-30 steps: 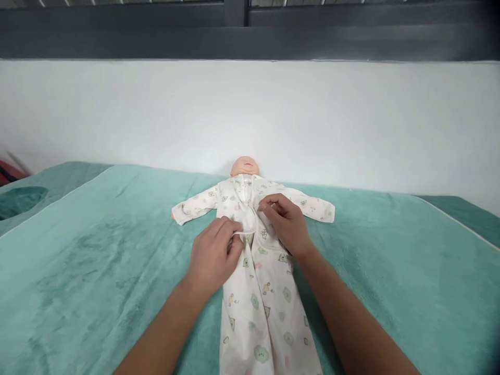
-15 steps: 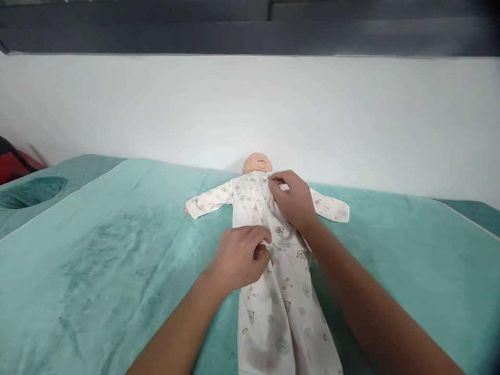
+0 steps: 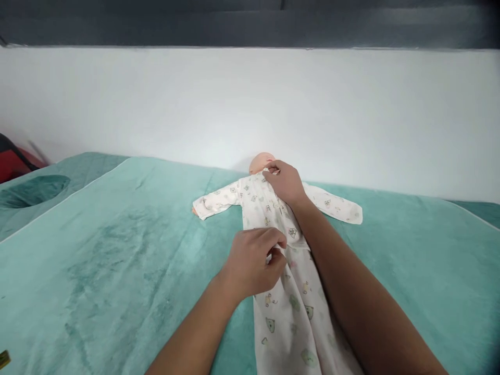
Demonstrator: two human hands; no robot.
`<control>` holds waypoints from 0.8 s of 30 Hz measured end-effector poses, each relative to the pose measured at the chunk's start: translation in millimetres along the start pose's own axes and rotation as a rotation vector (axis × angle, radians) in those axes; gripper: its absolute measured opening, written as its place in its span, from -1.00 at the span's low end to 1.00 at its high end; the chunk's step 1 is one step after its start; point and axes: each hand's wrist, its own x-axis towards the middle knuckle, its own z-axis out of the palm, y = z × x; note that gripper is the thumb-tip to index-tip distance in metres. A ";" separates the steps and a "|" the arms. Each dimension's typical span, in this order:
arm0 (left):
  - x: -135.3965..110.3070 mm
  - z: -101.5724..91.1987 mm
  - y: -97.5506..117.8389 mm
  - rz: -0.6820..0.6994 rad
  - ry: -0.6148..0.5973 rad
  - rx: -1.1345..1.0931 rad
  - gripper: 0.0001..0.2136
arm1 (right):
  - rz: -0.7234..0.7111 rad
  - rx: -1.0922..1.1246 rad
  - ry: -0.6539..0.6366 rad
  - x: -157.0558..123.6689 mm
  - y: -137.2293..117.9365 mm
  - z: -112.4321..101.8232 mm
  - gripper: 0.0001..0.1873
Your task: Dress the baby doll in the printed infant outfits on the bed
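Note:
A baby doll (image 3: 258,162) lies on its back on the bed, arms stretched out to both sides. It wears a white baby shirt (image 3: 252,200) with small animal prints and matching white pants (image 3: 291,328). My left hand (image 3: 253,263) is closed in a pinch at the shirt's lower front edge, above the pants. Up at the neckline, just below the doll's head, my right hand (image 3: 287,182) has its fingers closed on the collar. The right forearm covers part of the shirt's and pants' right side. One small hand shows at the left cuff.
A teal plush cover (image 3: 136,271) spreads over the bed. Behind it rises a white wall (image 3: 187,104) under a dark ledge (image 3: 175,26). A red and black object (image 3: 15,161) stands at the far left, and a small yellowish item (image 3: 4,359) shows at the lower left corner.
My right hand has moved up from the chest to the collar, close to the doll's head. My left hand stays at the shirt's lower edge. The view has shifted slightly left.

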 end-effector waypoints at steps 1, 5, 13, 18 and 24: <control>-0.1 0.2 0.1 0.014 0.012 0.000 -0.82 | 0.003 0.027 0.041 0.4 2.1 -0.5 -0.76; -1.1 2.4 -0.5 0.111 0.030 0.032 -0.84 | 0.091 0.071 0.111 5.7 9.8 -3.8 -0.80; 5.2 -25.6 -12.8 -0.143 -0.142 -0.117 -0.75 | 0.123 0.262 0.110 -3.6 14.3 -11.8 -0.67; 7.6 -44.4 -69.6 -0.468 0.188 0.434 -0.73 | 0.118 0.113 0.260 -27.6 44.8 -26.5 -0.65; -3.5 -46.9 -111.1 -0.623 0.047 0.651 -0.55 | -0.146 -0.398 -0.021 -58.6 106.4 -58.6 -0.56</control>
